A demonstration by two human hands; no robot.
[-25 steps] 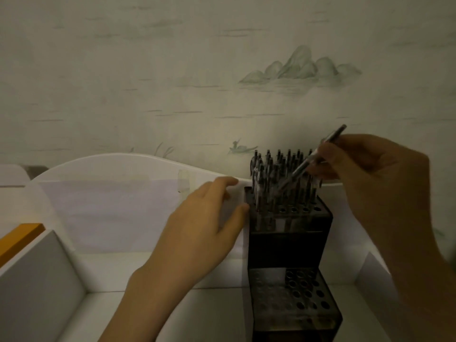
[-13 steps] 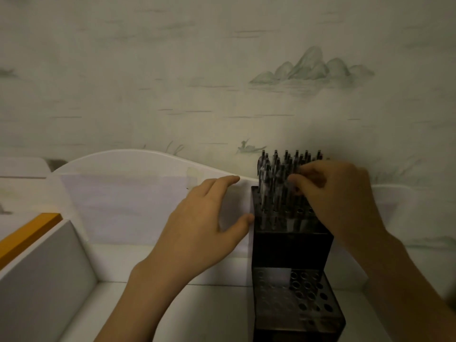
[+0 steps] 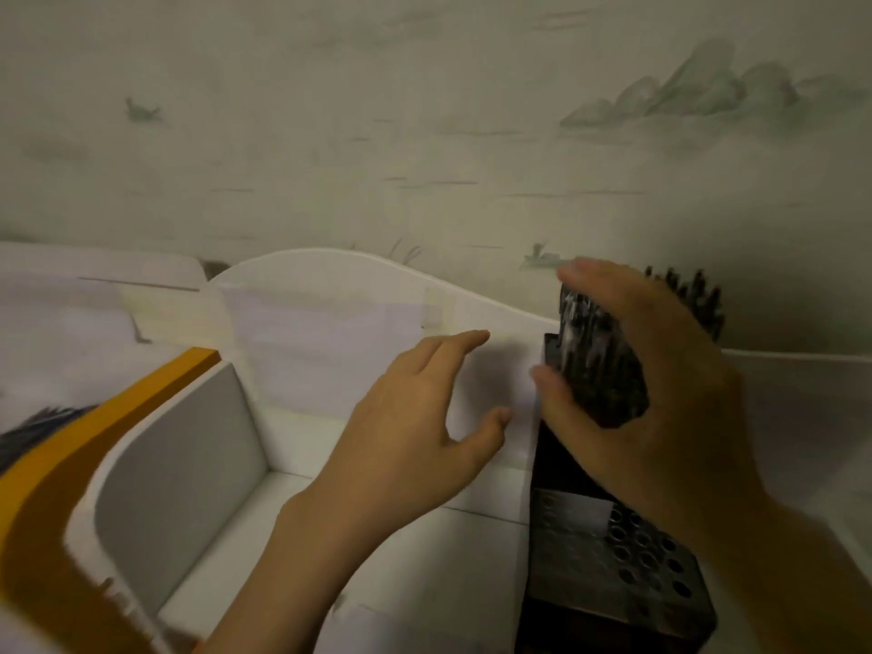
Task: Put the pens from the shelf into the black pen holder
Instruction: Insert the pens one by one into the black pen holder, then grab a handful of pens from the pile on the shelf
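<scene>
The black pen holder stands at the right of the white shelf, its raised rear tier packed with upright pens. The right hand lies over them, fingers spread and relaxed, grasping nothing visible. The left hand hovers just beside the holder, fingers loosely extended and released

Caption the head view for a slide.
Right hand spread over the pens standing in the tiered black pen holder; left hand open beside it.

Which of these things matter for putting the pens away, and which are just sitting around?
Part of the job:
black pen holder
pens standing in its upper tier
right hand, spread over the pens
left hand, open beside the holder

Just lying about:
white shelf divider
orange edge
</scene>
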